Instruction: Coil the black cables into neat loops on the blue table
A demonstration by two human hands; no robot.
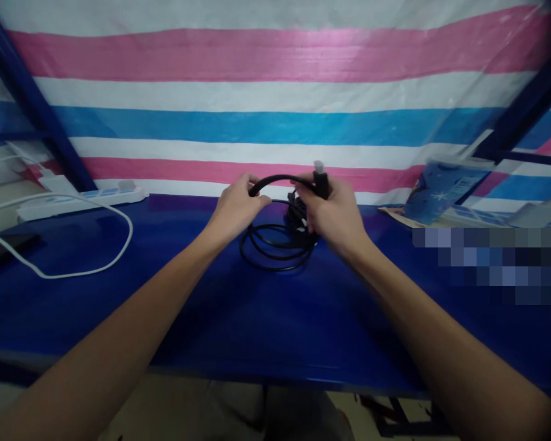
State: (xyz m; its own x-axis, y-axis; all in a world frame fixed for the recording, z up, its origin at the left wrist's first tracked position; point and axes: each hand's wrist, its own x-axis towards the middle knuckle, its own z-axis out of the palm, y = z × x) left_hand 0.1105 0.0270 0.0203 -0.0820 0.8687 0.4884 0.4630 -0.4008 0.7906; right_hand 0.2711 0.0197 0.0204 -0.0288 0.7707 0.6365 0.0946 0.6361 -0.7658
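A black cable [275,268] lies in loose loops on the blue table, and part of it arches up between my two hands. My left hand [237,207] pinches the cable at the left side of the arch. My right hand [333,211] grips the cable close to its plug [320,179], whose pale metal end points upward. Just left of my right hand, a darker bunched part of the cable [296,213] sits behind the loops; its details are blurred and partly covered by the fingers.
A white power strip [85,203] stands at the back left, with a white cord [129,229] curving over the blue table [257,331]. Beneath the cord is a dark flat object [9,248]. At the back right stands a blue snowflake-patterned packet [441,190]. Striped sheeting [275,125] hangs behind.
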